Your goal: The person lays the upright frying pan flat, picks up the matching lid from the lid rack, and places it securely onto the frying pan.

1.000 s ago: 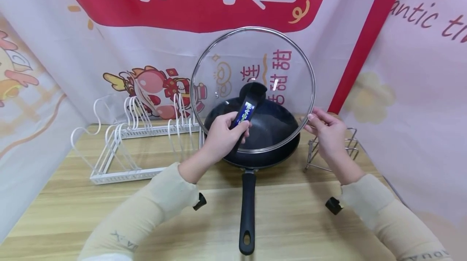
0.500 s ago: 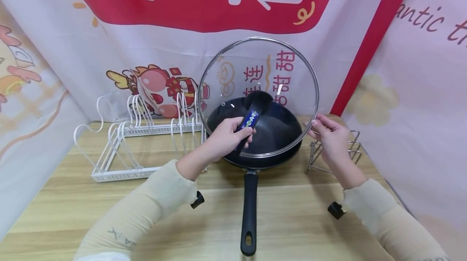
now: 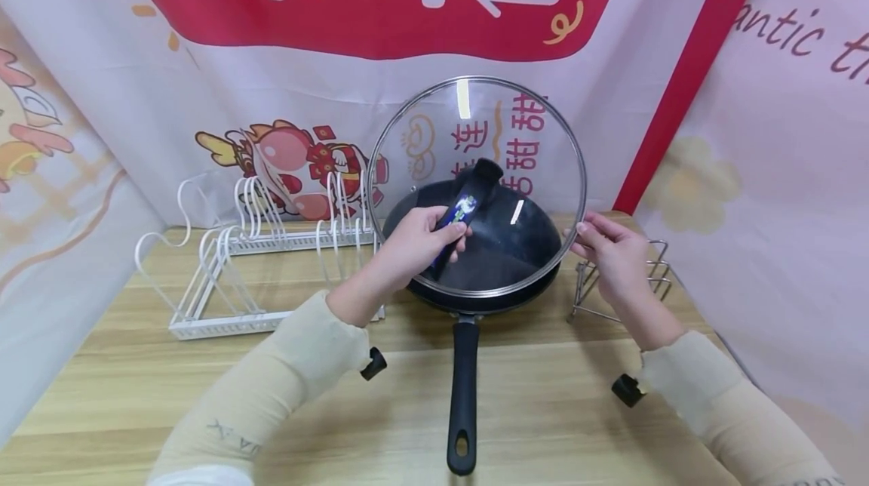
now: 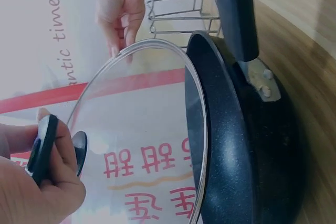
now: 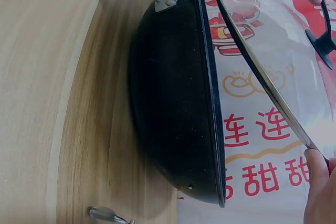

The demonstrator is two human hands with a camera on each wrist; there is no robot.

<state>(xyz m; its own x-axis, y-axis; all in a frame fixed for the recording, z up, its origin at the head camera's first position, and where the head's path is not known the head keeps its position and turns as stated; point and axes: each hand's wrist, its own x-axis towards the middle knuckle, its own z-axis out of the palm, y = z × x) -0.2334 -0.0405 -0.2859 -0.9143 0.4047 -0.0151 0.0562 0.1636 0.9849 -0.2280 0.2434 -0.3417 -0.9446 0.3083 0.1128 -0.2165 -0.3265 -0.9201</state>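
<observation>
A round glass lid [image 3: 536,259] with a steel rim is held tilted above a black wok [image 3: 526,297] in the head view. My left hand [image 3: 424,241] grips the lid's black handle [image 3: 478,184], its thumb over the blue label. At the lid's right edge, my right hand [image 3: 614,252] pinches the rim between thumb and fingers. In the right wrist view a wedge of space shows between the lid's rim [image 5: 262,77] and the wok's rim [image 5: 214,108]. The wok rests on the table, its long handle [image 3: 463,395] towards me.
A white wire rack [image 3: 231,325] stands on the wooden table [image 3: 380,426] to the left of the wok. To the right is a small metal wire rack [image 3: 655,275], partly behind my right hand. A printed cloth [image 3: 339,78] hangs at the back.
Both hands have lowered the lid a little towards the wok. The light reflection on the glass has shifted as its tilt changed. Both grips stay the same.
</observation>
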